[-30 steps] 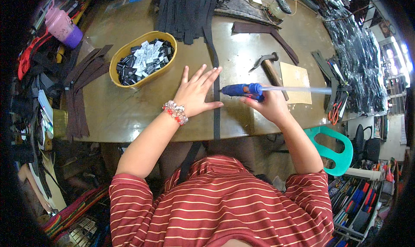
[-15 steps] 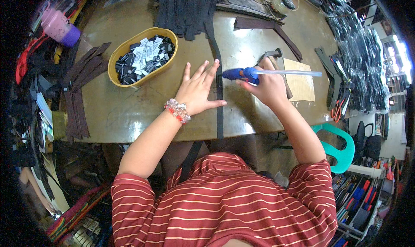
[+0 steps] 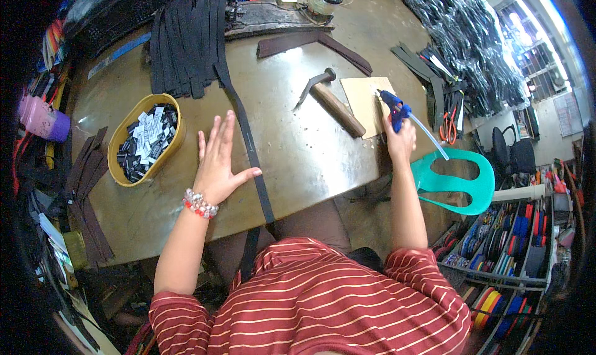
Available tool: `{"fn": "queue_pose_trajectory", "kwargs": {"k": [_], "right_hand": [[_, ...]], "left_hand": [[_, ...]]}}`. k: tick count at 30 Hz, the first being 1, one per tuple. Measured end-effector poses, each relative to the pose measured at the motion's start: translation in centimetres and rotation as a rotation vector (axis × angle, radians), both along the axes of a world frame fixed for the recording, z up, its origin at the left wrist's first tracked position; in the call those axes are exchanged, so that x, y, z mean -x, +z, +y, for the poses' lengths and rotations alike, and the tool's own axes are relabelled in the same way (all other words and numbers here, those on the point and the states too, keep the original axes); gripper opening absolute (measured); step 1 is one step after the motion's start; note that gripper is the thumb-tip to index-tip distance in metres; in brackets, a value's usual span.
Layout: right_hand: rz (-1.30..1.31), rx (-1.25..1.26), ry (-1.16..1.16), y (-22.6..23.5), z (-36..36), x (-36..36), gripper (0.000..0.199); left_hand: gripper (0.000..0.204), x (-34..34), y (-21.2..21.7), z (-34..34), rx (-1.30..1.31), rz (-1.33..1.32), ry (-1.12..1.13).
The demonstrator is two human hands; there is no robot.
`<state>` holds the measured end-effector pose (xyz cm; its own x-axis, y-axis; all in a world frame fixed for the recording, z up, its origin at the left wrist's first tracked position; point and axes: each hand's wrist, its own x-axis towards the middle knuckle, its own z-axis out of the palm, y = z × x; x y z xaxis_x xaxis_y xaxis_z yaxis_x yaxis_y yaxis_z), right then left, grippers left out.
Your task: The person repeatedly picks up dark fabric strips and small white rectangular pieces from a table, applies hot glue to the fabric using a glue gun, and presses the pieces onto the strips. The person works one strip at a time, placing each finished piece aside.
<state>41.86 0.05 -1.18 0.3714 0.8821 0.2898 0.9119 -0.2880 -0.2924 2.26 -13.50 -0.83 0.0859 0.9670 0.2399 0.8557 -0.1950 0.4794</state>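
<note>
My right hand grips a blue glue gun with a clear glue stick poking out of its back. The gun's nozzle is over a tan cardboard piece on the table. Spread flat, my left hand rests on the table, its thumb touching or nearly touching a long black strap. That strap runs from a bundle of black straps down over the table's near edge. Left of this hand stands a yellow tub of small black pieces and white printed tags.
A hammer lies beside the cardboard. Brown straps lie farther back, and more brown straps at the left. Orange-handled scissors are at the right edge, near a pile of shiny dark plastic. A green stool stands below.
My right hand has carried the glue gun from beside the strap rightward to the cardboard, uncovering the hammer. The view has turned to the right. My left hand stays spread by the strap.
</note>
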Motion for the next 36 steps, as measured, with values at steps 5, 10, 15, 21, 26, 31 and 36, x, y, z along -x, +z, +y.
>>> {"fn": "queue_pose_trajectory", "kwargs": {"k": [5,10,15,21,26,31,36], "right_hand": [[0.209,-0.385,0.507,1.6,-3.9,5.4,0.032],[0.039,-0.359,0.625,4.3,11.9,13.7,0.018],[-0.087,0.042,0.531,2.3,21.5,16.5,0.031],[0.099,0.101,0.445,2.3,22.1,16.4,0.034],[-0.103,0.009,0.47,2.9,22.4,16.3,0.036],[-0.117,-0.085,0.583,2.8,22.1,16.0,0.022],[-0.08,-0.198,0.629,1.4,22.7,15.5,0.02]], "left_hand": [[0.113,0.3,-0.1,0.5,-0.174,-0.134,0.036],[0.105,-0.2,0.0,1.4,-0.08,-0.122,0.0],[0.103,0.1,0.2,1.6,-0.087,-0.145,-0.023],[0.102,-0.1,0.3,1.7,-0.066,-0.176,-0.037],[0.099,-0.2,0.5,1.6,-0.1,-0.158,-0.015],[0.095,-0.1,0.0,1.6,-0.125,-0.212,-0.011],[0.093,-0.1,-0.3,1.6,-0.105,-0.164,-0.025]]}}
